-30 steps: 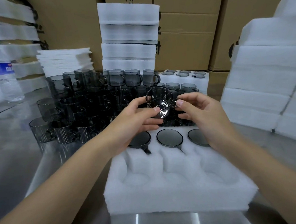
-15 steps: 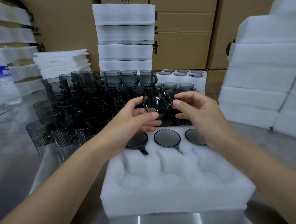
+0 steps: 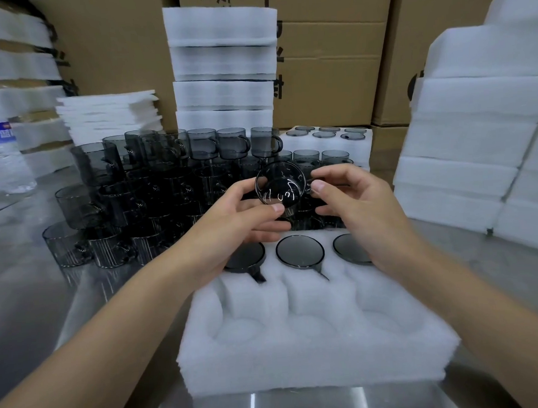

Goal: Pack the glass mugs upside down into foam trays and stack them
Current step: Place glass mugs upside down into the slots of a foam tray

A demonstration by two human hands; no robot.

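A smoky grey glass mug (image 3: 280, 186) is held in the air above the far edge of the white foam tray (image 3: 315, 348), tilted so one round end faces me. My left hand (image 3: 241, 227) grips its left side between thumb and fingers. My right hand (image 3: 352, 208) pinches its right side, where the handle is. The tray's far row holds three mugs upside down (image 3: 300, 252); its near row of three sockets has nothing in it. Several loose mugs (image 3: 142, 198) stand stacked on the steel table behind the tray.
A filled foam tray (image 3: 326, 138) sits behind the loose mugs. Stacks of foam trays rise at centre back (image 3: 223, 66), at right (image 3: 475, 130) and at left (image 3: 107, 115). Cardboard boxes (image 3: 326, 76) line the back. A water bottle (image 3: 0, 152) stands far left.
Both hands have turned the mug slightly between them; it has kept its place above the tray's far edge. My view has shifted a little.
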